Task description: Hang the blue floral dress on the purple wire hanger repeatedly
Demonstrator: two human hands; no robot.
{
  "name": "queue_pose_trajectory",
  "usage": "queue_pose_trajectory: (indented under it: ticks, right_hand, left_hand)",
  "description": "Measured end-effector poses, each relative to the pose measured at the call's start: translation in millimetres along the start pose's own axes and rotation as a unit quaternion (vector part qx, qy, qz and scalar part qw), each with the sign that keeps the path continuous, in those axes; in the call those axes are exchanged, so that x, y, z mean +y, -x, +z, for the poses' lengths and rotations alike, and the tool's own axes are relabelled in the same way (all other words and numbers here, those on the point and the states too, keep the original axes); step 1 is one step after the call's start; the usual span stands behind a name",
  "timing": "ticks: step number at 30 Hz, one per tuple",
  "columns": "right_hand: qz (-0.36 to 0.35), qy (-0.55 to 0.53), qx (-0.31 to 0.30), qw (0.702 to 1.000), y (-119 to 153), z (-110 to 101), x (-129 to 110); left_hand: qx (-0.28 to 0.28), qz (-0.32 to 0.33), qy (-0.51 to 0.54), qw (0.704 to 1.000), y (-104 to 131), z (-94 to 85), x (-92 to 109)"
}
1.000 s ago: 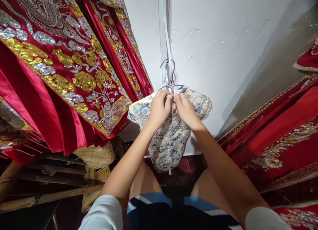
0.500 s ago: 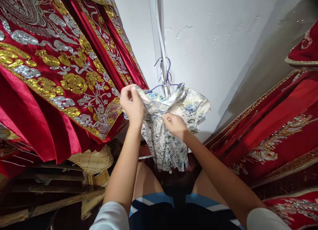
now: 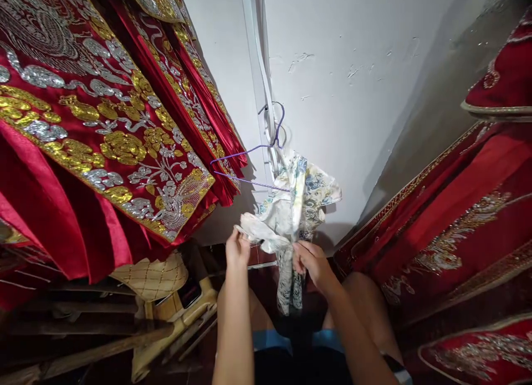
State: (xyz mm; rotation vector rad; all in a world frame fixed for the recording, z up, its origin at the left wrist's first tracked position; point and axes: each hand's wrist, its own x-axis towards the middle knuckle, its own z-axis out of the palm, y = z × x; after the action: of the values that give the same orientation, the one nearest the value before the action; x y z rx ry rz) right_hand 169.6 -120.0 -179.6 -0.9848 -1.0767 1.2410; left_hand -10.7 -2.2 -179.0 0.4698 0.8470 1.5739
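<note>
A floral short-sleeved garment (image 3: 318, 191), white with blue and yellow print, hangs partly off a purple wire hanger (image 3: 245, 152). The hanger's left arm is bare; the right arm still goes into the garment. My left hand (image 3: 238, 249) is closed on the pulled-down left shoulder part of the cloth. Lower in the middle, my right hand (image 3: 310, 261) pinches the front of the garment. The hanger's hook hangs by a white strap or cable (image 3: 266, 69) against the wall.
A red garment with gold and silver embroidery (image 3: 137, 135) hangs close on the left. More red embroidered garments (image 3: 449, 219) hang on the right. A wooden chair frame (image 3: 183, 324) with a quilted cream cushion (image 3: 153, 271) stands lower left. Behind is a white wall (image 3: 341, 69).
My left hand has drawn the garment's left shoulder off the hanger and down. My right hand has moved lower with the front cloth. The hanger now tilts, its left arm exposed.
</note>
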Motion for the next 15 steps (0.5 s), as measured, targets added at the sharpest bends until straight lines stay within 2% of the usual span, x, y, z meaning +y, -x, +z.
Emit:
queue_pose_trajectory:
  ticks: [2,4,6,8,10,11,13,15]
  right_hand:
    - [0.022,-0.031,0.057,0.998,16.9,-17.8,14.7]
    - [0.047,-0.012,0.076,0.996,31.8,-40.4,25.1]
    - [0.087,0.062,0.038,0.993,44.8,-62.4,31.0]
    - [0.157,0.152,-0.045,0.975,55.5,-77.3,34.2]
    - [0.219,0.209,-0.116,0.946,62.3,-81.1,36.0]
    - [0.224,0.215,-0.126,0.942,63.8,-79.0,36.2]
    - [0.184,0.196,-0.089,0.959,63.1,-70.3,34.0]
    - [0.121,0.177,-0.009,0.977,62.2,-62.2,27.3]
  left_hand:
    - [-0.013,-0.029,0.026,0.999,27.8,-4.2,-20.1]
    - [-0.042,-0.049,0.043,0.997,51.9,-3.3,-30.6]
    - [-0.088,-0.064,0.05,0.993,71.1,2.6,-33.1]
    - [-0.139,-0.082,0.054,0.985,87.0,12.0,-31.4]
    - [-0.181,-0.096,0.057,0.977,102.4,22.7,-29.1]
    - [-0.2,-0.103,0.057,0.973,110.7,27.9,-28.5]
    - [-0.24,-0.116,0.046,0.963,129.0,37.8,-28.3]
    - [-0.292,-0.128,0.002,0.948,149.0,46.4,-28.1]
